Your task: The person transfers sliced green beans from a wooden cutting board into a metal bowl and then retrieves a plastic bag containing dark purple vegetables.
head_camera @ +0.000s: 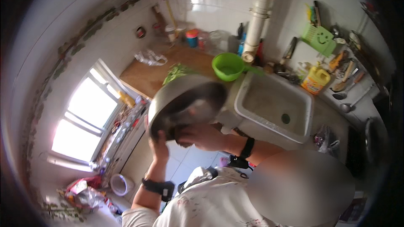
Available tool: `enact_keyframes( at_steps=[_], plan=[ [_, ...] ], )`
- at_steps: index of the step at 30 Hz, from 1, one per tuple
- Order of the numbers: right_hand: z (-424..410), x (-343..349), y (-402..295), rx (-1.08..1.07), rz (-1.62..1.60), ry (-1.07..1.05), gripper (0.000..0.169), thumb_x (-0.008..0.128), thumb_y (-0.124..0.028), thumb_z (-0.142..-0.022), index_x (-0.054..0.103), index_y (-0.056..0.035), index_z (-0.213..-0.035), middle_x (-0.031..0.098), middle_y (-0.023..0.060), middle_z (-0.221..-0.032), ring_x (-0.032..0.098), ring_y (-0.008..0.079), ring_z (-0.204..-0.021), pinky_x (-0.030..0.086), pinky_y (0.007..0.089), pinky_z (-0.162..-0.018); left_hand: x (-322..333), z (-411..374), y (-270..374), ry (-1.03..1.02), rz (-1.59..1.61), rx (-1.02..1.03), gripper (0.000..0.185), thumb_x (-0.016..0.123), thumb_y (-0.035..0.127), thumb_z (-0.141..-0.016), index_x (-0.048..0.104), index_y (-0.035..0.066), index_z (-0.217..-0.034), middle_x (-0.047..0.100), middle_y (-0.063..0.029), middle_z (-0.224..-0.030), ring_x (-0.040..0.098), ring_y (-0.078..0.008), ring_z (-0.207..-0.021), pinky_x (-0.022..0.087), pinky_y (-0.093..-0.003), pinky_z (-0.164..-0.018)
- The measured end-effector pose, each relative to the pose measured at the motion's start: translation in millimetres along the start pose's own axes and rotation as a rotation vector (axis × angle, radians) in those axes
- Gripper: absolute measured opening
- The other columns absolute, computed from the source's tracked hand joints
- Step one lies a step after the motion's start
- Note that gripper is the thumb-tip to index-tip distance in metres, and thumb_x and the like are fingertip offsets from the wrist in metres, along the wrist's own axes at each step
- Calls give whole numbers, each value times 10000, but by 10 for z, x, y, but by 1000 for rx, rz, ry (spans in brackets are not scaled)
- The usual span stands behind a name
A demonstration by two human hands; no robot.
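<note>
A deep, round metal pan, blurred, hangs tilted above the floor, its dark inside partly facing me. My left hand grips the near left of its rim. At the near side, the curled fingers of my right hand close around a dark part that looks like the pan's handle; the hand itself hides most of it. Just beyond the pan, green leafy vegetables lie on the brown countertop, partly covered by it. A bright green plastic strainer or ladle-like bowl stands right of them, beside the sink.
The white-rimmed sink is to the right of the pan. A yellow detergent jug and several ladles are beyond it. A white pipe rises behind the counter. On the left are a window and a white bucket.
</note>
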State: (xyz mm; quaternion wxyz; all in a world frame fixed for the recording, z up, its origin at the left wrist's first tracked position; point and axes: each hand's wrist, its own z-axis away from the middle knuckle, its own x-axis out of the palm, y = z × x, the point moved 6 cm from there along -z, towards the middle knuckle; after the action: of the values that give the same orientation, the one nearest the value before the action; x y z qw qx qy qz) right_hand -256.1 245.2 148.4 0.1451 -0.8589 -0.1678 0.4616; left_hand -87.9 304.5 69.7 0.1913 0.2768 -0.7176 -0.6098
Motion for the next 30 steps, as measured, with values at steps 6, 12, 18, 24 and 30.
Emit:
enact_keyframes(
  at_steps=[6,12,18,24,30],
  plan=[
    [610,-814,492,530,-75,-209,197,502,-24,-767,470,-49,-959,542,82,-856,564,242,-805,437,340,-680,-298,-49,101,259,449,-188,434,495,279,-868,385,56,-1224,443,-70,-1200,477,-191,-1043,458,-379,-792],
    [1040,-2197,728,792,231,-154,442,543,-145,-772,442,-91,-1199,553,157,-963,566,287,-822,439,341,-736,-509,-24,43,345,420,-106,445,476,304,-873,347,111,-1252,444,-52,-1216,471,-210,-1074,463,-411,-784],
    [1266,-2928,1226,783,382,67,383,578,-155,-768,508,-39,-1126,589,169,-957,588,258,-858,446,314,-731,-237,40,-11,380,475,-118,438,478,303,-871,353,117,-1248,434,-48,-1228,464,-213,-1080,458,-424,-802],
    [1402,-3411,1813,899,550,185,368,548,-206,-768,512,-130,-1125,589,88,-1016,567,249,-911,442,350,-791,-111,131,36,426,469,-118,452,452,288,-887,309,96,-1270,390,-69,-1258,445,-212,-1095,454,-409,-814],
    [1715,-4316,2076,766,1000,534,370,528,-76,-756,499,-105,-1123,566,132,-1014,535,308,-919,432,386,-778,-32,233,74,489,478,-140,454,455,294,-885,318,87,-1266,418,-67,-1237,461,-217,-1080,458,-395,-813]
  ],
)
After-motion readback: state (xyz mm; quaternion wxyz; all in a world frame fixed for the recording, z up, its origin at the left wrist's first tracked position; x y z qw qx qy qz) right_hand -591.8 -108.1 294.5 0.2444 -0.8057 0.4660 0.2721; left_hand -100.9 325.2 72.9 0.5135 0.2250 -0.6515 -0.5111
